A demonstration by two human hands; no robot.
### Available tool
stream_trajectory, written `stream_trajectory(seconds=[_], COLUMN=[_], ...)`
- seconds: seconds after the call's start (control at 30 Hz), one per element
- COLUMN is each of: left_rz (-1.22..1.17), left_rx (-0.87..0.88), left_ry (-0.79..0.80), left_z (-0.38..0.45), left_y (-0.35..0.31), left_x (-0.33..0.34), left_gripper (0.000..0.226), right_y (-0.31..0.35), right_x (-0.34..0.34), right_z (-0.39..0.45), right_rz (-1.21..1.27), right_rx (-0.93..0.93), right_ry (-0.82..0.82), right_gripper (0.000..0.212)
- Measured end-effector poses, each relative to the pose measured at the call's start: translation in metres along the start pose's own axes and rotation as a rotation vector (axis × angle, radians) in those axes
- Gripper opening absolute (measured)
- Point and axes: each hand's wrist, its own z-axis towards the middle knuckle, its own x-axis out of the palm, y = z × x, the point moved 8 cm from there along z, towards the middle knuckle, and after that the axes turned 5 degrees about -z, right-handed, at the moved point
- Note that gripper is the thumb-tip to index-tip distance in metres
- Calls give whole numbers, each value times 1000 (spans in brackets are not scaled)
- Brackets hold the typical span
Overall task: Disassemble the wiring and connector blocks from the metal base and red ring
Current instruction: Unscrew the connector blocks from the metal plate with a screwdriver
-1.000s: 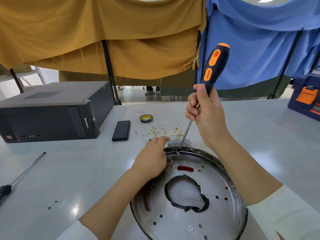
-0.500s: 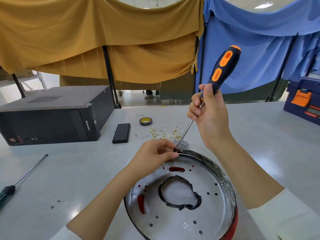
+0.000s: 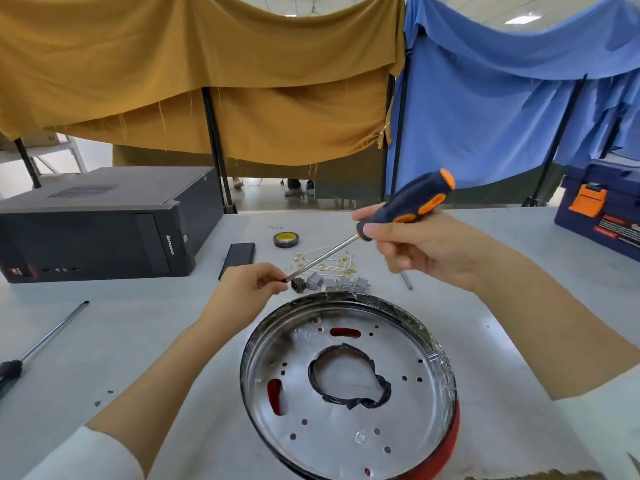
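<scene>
A round metal base (image 3: 408,403) lies near the table's front edge, on a red ring (image 3: 454,432) that shows at its lower right. A loop of black tape (image 3: 383,389) sits inside the base. Several grey connector blocks (image 3: 334,283) stand in a row on the table just beyond the base's far rim, with loose yellow-tipped wires (image 3: 341,263) behind them. My right hand (image 3: 426,245) grips the handle of an orange and dark screwdriver (image 3: 414,199), held low and slanted to the left. My left hand (image 3: 242,294) pinches the tip of its shaft, above the leftmost block.
A black computer case (image 3: 104,223) stands at the left, with a dark phone (image 3: 238,258) and a yellow tape roll (image 3: 286,239) beside it. A second screwdriver (image 3: 45,337) lies at the far left. A blue toolbox (image 3: 602,209) sits at the right. Small screws dot the table.
The screwdriver has come up off the base's far rim and tilted flatter. My left hand left the rim and now pinches the tip. The connector blocks are uncovered.
</scene>
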Motion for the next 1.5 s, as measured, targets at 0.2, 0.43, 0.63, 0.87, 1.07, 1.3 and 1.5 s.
stream_trajectory(seconds=[0.2,0.43,0.63,0.87,1.07,1.3,1.5], left_rz=[70,87,47,-370,-268,57,167], left_rx=[55,85,30,-247,-267,-117,-236], left_ry=[-107,-237,-269,-295,-139,-107,-87], left_z=[5,2,-7,-4,19,76,115], left_y=[14,29,51,93,106,94,120], left_x=[-15,-31,-35,-21,14,41,44], left_gripper=[10,6,12,8,6,6,7], right_y=[1,-36,-71,-88,-127,-144,-146], right_x=[28,48,50,26,40,38,37], right_z=[-25,-28,-16,6,15,19,19], right_rz=[295,394,94,-57,-453,-270,-249], right_rx=[85,374,465,242,243,344,363], right_ry=[544,554,303,-27,30,92,106], right_gripper=[95,88,40,36,27,30,27])
